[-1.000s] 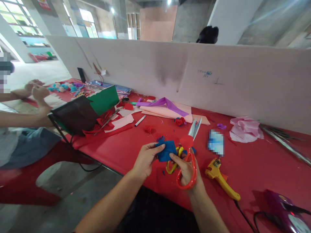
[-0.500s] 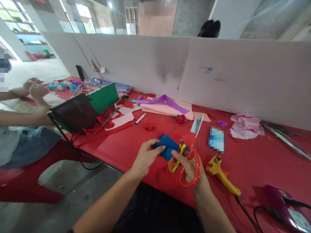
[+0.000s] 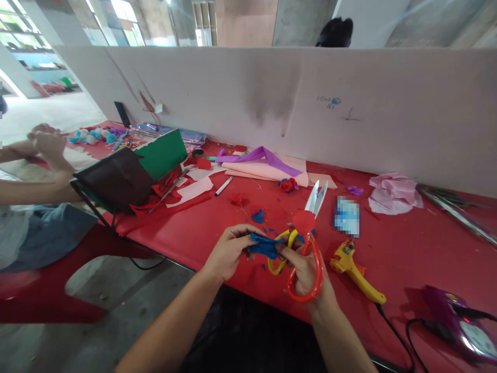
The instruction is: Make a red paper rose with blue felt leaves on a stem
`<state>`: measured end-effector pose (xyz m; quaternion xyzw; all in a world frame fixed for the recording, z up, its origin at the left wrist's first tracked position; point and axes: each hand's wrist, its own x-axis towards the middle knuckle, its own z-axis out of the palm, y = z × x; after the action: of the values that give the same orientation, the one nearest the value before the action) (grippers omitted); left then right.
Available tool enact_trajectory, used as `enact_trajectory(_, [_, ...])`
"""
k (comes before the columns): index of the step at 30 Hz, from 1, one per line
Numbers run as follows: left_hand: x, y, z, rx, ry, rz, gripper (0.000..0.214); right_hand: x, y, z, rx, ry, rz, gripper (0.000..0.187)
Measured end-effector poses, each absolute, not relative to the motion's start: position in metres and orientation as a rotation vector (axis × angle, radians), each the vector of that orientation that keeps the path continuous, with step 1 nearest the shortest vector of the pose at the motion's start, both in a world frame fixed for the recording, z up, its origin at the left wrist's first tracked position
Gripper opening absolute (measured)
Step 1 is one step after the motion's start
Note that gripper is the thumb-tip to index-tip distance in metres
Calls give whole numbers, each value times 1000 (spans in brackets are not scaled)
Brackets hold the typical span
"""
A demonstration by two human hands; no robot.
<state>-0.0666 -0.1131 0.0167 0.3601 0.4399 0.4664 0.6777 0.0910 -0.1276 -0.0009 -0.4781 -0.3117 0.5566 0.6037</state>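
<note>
A strip of blue crepe-like paper (image 3: 264,246) is stretched and gathered between my two hands, just above the red table. My left hand (image 3: 228,253) pinches its left end between thumb and fingers. With thumb and fingertip my right hand (image 3: 305,272) grips the other end. That same hand also carries scissors (image 3: 304,223), with one red and one yellow handle loop and red wrapping at the pivot. Their blades point up and away, slightly apart. Blue scraps (image 3: 258,216) lie on the table just beyond the paper.
A yellow glue gun (image 3: 357,274) lies to the right, near a purple corded device (image 3: 454,321). Further back are a red flower (image 3: 288,185), a marker (image 3: 223,186), pink paper (image 3: 394,194) and a white partition (image 3: 194,98). A person's hands (image 3: 48,140) show at left.
The blue paper has gone from a flat, wider piece to a narrow gathered strip. More blue scraps show on the table behind it. The view has shifted slightly.
</note>
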Motion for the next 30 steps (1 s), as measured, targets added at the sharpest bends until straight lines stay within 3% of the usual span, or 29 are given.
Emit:
enact_trajectory(2, [-67, -114, 16, 783, 955, 1033, 10, 90, -130, 2, -1087, -698, 1276, 42])
enact_trajectory(7, [-68, -117, 15, 731, 878, 1021, 5, 91, -135, 12, -1035, -764, 1319, 16])
enact_trajectory(12, [-67, -118, 14, 744, 785, 1014, 4, 95, -137, 11, -1006, -829, 1319, 9])
enact_trajectory(18, [-67, -117, 15, 795, 734, 1008, 5, 90, -138, 15, -998, -741, 1300, 23])
enact_trajectory(22, [-66, -118, 13, 874, 778, 1031, 10, 89, -138, 17, -1073, -663, 1281, 20])
enact_trajectory(30, [-67, -120, 11, 1190, 872, 1124, 21, 80, -141, 4, -1112, -643, 1273, 45])
